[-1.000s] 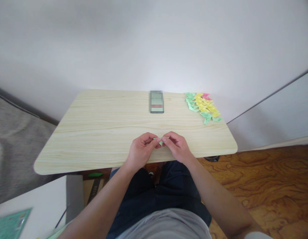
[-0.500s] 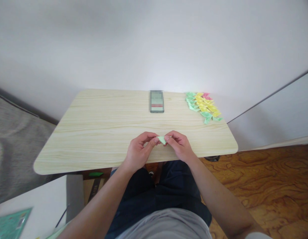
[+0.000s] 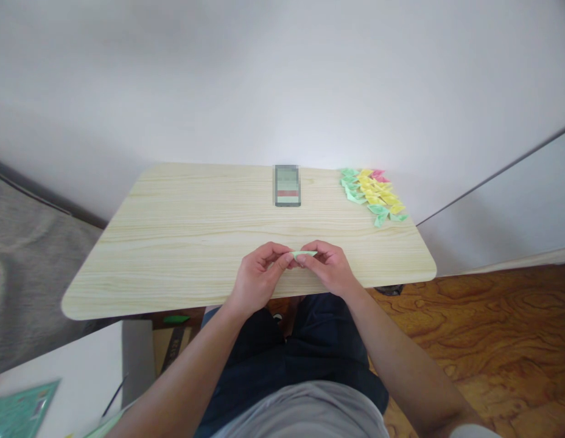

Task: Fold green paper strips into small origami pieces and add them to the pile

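Note:
A small folded piece of light green paper (image 3: 305, 252) is pinched between both hands over the front part of the table (image 3: 195, 231). My left hand (image 3: 259, 274) grips its left end with thumb and forefinger. On its right, my right hand (image 3: 330, 264) holds it the same way, the thumb across its near side. The paper shows as a narrow strip; the fingers hide part of it. At the table's back right lies a cluster of folded paper pieces in green (image 3: 350, 182), yellow (image 3: 376, 190) and pink (image 3: 379, 176).
A phone (image 3: 287, 185) with a blurred screen lies at the table's back middle, near the white wall (image 3: 282, 79). Below left stands a white box (image 3: 77, 359) bearing a green packet (image 3: 24, 407). A green scrap (image 3: 176, 319) lies below the table.
The green paper has turned from a triangular face to a narrow edge-on strip, reaching further right. My right thumb has shifted slightly left; both hands stay in nearly the same place.

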The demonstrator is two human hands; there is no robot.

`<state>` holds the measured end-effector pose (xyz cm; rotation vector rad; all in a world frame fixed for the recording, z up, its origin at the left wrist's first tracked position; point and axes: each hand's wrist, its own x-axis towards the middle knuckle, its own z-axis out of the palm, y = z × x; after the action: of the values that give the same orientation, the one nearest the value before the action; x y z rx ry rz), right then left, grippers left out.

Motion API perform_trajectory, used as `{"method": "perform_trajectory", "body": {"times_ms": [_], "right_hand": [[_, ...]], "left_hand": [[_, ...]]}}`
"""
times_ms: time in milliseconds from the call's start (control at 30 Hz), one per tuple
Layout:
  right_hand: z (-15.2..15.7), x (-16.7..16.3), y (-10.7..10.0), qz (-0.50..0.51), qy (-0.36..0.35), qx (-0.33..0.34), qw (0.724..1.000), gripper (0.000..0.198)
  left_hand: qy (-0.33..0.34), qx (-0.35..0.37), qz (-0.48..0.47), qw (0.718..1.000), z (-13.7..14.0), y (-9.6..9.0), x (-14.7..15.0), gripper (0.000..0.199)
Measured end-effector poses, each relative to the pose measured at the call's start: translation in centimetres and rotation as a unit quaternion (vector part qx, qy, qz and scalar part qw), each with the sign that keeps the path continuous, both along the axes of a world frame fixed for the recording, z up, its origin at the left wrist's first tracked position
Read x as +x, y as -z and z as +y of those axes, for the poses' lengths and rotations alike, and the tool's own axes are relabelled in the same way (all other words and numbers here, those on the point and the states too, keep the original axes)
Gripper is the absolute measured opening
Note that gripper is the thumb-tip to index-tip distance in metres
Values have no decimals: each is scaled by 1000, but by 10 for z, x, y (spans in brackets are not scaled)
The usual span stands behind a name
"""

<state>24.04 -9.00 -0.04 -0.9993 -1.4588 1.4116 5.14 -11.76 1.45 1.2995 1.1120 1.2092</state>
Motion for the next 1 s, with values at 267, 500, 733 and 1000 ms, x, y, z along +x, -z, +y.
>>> {"method": "perform_trajectory", "body": {"times_ms": [267, 500, 733, 1000], "right_hand": [[0, 1, -7, 5, -15, 10, 1000, 22], [2, 1, -6, -9, 6, 33, 999, 20], [3, 0, -5, -26, 13, 48, 998, 19], [3, 0, -5, -53, 16, 64, 996, 19]], "left_hand": [[0, -9, -8, 1000, 0, -3, 2, 19], [-2, 0, -4, 1000, -1, 2, 2, 17], [-16, 15, 12, 1000, -2, 5, 3, 18], [-36, 44, 72, 996, -3, 11, 0, 17]]}}
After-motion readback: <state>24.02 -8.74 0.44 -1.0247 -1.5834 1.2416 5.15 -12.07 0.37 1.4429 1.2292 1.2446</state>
